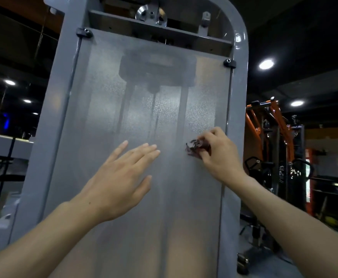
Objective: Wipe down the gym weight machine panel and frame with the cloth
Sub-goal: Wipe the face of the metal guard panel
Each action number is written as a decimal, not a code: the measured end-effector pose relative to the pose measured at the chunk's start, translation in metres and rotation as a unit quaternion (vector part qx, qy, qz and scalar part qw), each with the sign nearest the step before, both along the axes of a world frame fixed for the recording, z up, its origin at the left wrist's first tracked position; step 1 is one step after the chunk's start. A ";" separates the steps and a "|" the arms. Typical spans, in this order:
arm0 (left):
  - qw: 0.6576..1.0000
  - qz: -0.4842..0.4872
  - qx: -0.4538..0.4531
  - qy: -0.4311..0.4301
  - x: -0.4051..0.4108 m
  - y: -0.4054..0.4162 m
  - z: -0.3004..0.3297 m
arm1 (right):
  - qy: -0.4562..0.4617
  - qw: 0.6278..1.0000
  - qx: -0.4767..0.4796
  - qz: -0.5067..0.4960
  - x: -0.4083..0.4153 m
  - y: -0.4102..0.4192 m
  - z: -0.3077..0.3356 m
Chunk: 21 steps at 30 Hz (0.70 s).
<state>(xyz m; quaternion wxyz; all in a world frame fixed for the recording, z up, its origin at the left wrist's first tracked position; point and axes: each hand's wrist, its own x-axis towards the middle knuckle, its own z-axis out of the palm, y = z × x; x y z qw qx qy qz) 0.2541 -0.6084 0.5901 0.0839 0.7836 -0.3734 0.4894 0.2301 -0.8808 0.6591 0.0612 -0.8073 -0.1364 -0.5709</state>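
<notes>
A tall frosted translucent panel (144, 109) fills the middle of the head view, set in a grey metal frame (239, 93) with a rounded top. Through the panel the weight stack and guide rods show as dim shapes. My right hand (220, 155) grips a small crumpled dark reddish cloth (196, 148) and holds it against the right part of the panel. My left hand (122, 177) lies in front of the panel's middle with fingers straight and spread; whether it touches the surface I cannot tell.
An orange and black rack machine (274, 137) stands to the right behind the frame. A pale grey machine part (1, 145) sits at the left. Black clamps (229, 63) hold the panel's upper corners. Ceiling lights (266, 64) glow in the dark room.
</notes>
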 end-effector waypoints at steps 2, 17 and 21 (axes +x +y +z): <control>1.000 0.004 -0.006 -0.004 0.006 0.006 -0.006 | -0.012 1.000 0.015 0.000 -0.001 0.005 0.021; 0.998 0.028 0.012 -0.049 0.026 0.037 -0.043 | -0.014 0.950 -0.305 -0.059 0.001 -0.001 -0.096; 0.998 0.029 0.011 -0.047 0.021 0.032 -0.043 | -0.049 0.957 -0.280 -0.064 0.007 0.000 -0.058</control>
